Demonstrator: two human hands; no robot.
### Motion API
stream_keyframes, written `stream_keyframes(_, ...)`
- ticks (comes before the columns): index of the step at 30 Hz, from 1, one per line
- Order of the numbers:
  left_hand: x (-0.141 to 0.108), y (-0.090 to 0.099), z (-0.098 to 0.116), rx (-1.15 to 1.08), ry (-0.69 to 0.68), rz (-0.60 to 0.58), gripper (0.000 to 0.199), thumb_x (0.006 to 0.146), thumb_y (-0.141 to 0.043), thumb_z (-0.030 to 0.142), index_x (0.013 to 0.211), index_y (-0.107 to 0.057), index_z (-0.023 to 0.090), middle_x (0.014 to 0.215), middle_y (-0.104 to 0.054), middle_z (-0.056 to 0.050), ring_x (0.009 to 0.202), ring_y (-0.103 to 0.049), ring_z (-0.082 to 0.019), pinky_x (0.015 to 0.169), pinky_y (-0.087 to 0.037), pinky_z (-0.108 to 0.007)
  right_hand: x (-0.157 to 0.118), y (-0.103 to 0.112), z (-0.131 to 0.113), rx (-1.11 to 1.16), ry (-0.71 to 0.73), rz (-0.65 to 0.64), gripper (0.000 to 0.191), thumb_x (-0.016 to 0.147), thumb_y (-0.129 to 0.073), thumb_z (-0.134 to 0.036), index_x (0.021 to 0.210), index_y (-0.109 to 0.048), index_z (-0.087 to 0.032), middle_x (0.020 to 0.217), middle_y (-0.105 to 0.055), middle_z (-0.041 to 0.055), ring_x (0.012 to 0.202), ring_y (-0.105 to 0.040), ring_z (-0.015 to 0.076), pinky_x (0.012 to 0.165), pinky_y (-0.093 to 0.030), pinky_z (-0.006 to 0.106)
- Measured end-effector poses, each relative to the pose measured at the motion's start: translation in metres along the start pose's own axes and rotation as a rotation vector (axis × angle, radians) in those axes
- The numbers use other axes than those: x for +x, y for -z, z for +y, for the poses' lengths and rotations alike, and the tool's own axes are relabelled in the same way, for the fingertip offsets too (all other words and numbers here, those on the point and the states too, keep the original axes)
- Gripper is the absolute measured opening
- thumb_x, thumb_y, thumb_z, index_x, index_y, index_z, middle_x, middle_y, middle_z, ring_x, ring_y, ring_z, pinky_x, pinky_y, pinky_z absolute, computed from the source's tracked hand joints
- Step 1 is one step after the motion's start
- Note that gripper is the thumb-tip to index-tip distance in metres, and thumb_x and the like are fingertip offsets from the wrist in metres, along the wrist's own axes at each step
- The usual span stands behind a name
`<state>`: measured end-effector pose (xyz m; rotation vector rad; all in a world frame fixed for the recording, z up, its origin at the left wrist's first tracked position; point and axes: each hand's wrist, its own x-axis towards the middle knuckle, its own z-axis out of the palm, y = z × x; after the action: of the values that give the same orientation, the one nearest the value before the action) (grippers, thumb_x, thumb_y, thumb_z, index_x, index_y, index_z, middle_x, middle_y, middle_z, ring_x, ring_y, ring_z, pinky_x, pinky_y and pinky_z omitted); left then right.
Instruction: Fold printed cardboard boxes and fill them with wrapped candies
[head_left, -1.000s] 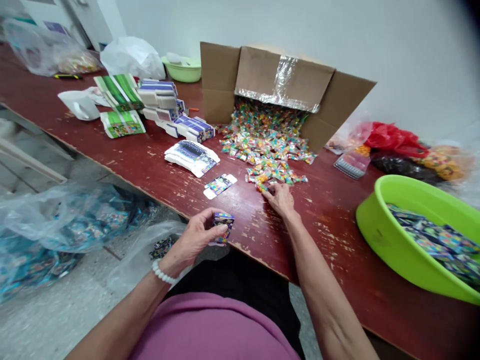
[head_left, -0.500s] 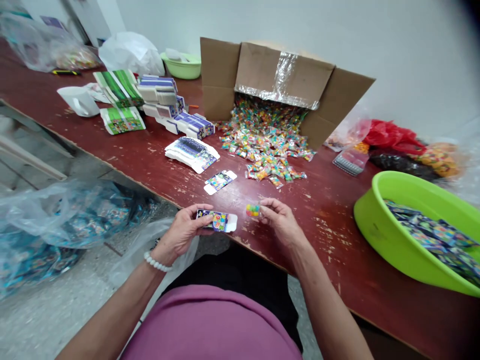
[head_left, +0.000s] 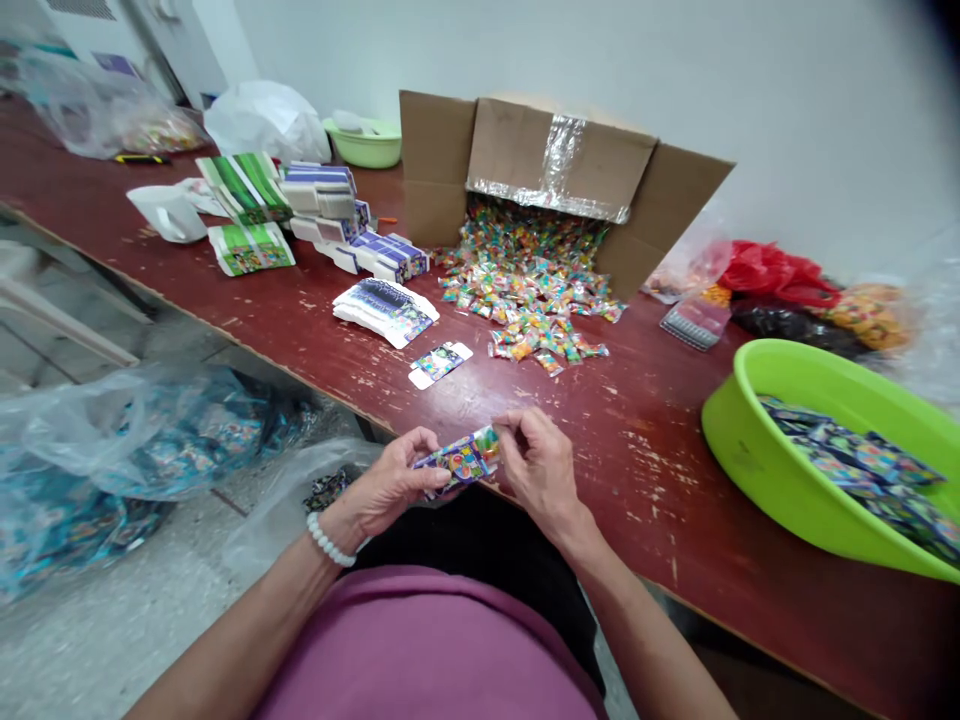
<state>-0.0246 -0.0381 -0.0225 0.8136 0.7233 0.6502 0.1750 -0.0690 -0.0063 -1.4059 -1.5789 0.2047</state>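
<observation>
My left hand (head_left: 397, 478) is closed around a small printed candy box (head_left: 461, 462), held over the table's front edge and tilted up to the right. At the box's right end, my right hand (head_left: 538, 462) pinches a small clear packet of colourful candy (head_left: 487, 443). The packet sits at the box's open end, partly hidden by my fingers; how far inside it is I cannot tell. Just beyond, a single flattened candy box (head_left: 441, 364) lies on the table, with a fanned stack of flat boxes (head_left: 385, 310) behind it.
A cardboard carton (head_left: 559, 160) spills many candy packets (head_left: 544, 300) onto the red table (head_left: 637, 400). On the right stands a green basin (head_left: 750, 450) with filled boxes. Bundled cartons (head_left: 322, 200) and a white mug (head_left: 169, 213) are at left. Plastic bags (head_left: 150, 430) lie on the floor.
My right hand has brought the candy packet left to the box's open end. My left hand has tilted the box upward to the right. The view has shifted slightly.
</observation>
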Motion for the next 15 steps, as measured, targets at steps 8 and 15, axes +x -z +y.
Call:
stream_keyframes(8,0.005,-0.01,-0.007,0.107,0.058,-0.224,0.046,0.073,-0.08,0.028,0.113,-0.06,0.018,0.101,-0.067,-0.005,0.072,-0.067,-0.015,0.067,-0.055,-0.028,0.001,0.002,-0.005,-0.011,0.02,-0.228,0.009,0.088,-0.065,-0.02,0.088,-0.073,-0.024,0.079,-0.071,0.003,0.078,-0.061,0.0213,0.077,-0.047,0.035)
stream_keyframes(15,0.006,-0.015,0.0,-0.051,0.085,-0.127,0.038,0.081,-0.07,0.041,0.111,-0.061,0.02,0.087,-0.071,-0.007,0.061,-0.068,-0.019,0.057,-0.052,-0.03,-0.008,0.0,0.001,0.518,-0.395,-0.216,0.026,0.088,-0.066,-0.039,0.111,-0.067,-0.026,0.113,-0.068,0.0068,0.096,-0.064,0.0221,0.082,-0.053,0.036)
